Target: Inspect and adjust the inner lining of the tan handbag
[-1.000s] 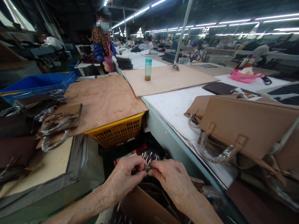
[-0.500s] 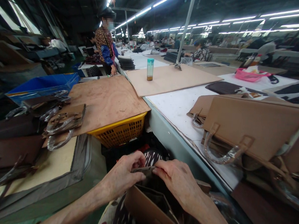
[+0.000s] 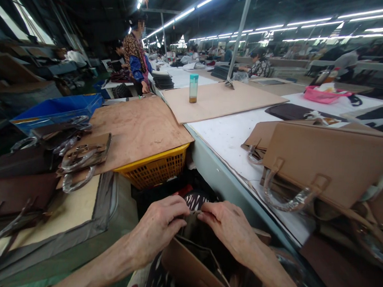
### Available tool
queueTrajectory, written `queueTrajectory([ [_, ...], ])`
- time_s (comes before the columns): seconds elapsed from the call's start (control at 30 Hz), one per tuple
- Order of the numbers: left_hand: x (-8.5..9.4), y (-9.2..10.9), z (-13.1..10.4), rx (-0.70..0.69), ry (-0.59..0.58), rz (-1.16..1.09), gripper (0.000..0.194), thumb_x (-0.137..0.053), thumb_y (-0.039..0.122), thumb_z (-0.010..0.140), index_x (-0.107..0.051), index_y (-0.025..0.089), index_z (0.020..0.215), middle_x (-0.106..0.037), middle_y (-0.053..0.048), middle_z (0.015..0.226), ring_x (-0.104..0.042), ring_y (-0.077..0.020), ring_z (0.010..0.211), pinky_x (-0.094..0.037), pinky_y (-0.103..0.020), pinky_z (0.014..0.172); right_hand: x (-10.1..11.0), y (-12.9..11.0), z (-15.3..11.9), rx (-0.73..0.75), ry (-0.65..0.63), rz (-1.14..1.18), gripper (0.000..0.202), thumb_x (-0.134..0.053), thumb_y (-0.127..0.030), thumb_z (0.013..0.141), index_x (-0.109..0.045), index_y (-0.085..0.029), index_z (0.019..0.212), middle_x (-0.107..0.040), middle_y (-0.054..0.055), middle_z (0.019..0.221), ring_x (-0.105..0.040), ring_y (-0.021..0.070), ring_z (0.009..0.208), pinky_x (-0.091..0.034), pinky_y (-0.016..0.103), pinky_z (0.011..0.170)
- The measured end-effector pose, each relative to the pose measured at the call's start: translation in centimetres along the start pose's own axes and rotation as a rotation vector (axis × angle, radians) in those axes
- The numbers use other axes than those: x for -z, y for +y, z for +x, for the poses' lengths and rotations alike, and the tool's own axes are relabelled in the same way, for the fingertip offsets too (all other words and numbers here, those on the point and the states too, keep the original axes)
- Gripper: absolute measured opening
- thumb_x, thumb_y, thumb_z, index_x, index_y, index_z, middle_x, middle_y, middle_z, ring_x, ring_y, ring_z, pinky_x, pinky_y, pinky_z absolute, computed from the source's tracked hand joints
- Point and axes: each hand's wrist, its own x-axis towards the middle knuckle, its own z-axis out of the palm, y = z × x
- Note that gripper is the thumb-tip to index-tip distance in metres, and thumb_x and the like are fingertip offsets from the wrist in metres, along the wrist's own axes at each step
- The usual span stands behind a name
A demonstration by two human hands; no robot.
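Hands (image 3: 193, 227) lower now inside open bag (image 3: 198, 268)

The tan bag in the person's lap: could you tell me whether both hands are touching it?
Touching: the head view shows left hand and right hand pinching the tan bag's top edge.

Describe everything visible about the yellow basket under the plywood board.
The yellow basket is a plastic crate with a solid rim and lattice walls pierced by small holes. Only one upper corner and parts of two sides show. It sits upright on the left of the grey table edge, below table height. A reddish-brown plywood board lies flat on its rim and covers the opening, so its contents cannot be seen. Its lower part is lost behind dark items. Neither hand touches it.
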Motion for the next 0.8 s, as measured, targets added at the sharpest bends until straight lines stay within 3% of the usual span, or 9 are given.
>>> queueTrajectory([
  [0.17, -0.2, 0.7, -0.6, 0.003, 0.039, 0.168, 0.020, -0.043, 0.004, 0.079, -0.056, 0.019, 0.080, -0.057, -0.001, 0.086, -0.054, -0.0130, 0.082, -0.039, -0.020, 0.073, -0.3, -0.7, 0.1, -0.052, 0.024, -0.106, 0.012, -0.053, -0.027, 0.087, -0.064, -0.027, 0.081, -0.068, 0.000, 0.076, -0.061, 0.0199, 0.072, -0.033, 0.027, 0.061],
  [0.43, -1.1, 1.2, -0.4, 0.064, 0.019, 0.339, 0.014, -0.044, 0.007, 0.076, -0.047, 0.018, 0.068, -0.056, -0.001, 0.082, -0.052, -0.0154, 0.077, -0.038, -0.024, 0.069, 0.2, -1.8, -0.6, -0.123, 0.046, -0.176, 0.013, -0.052, -0.025, 0.086, -0.064, -0.026, 0.081, -0.068, 0.004, 0.076, -0.063, 0.0244, 0.073, -0.034, 0.030, 0.059],
  [0.8, -1.7, 1.8, 0.3, 0.226, 0.183, 0.161, 0.011, -0.046, 0.010, 0.070, -0.048, 0.017, 0.062, -0.052, 0.001, 0.067, -0.049, -0.0136, 0.064, -0.034, -0.024, 0.061, 0.4, -1.4, -0.7, -0.124, 0.043, -0.143, 0.015, -0.051, -0.026, 0.087, -0.065, -0.026, 0.083, -0.068, 0.004, 0.078, -0.063, 0.0241, 0.076, -0.036, 0.030, 0.062],
])
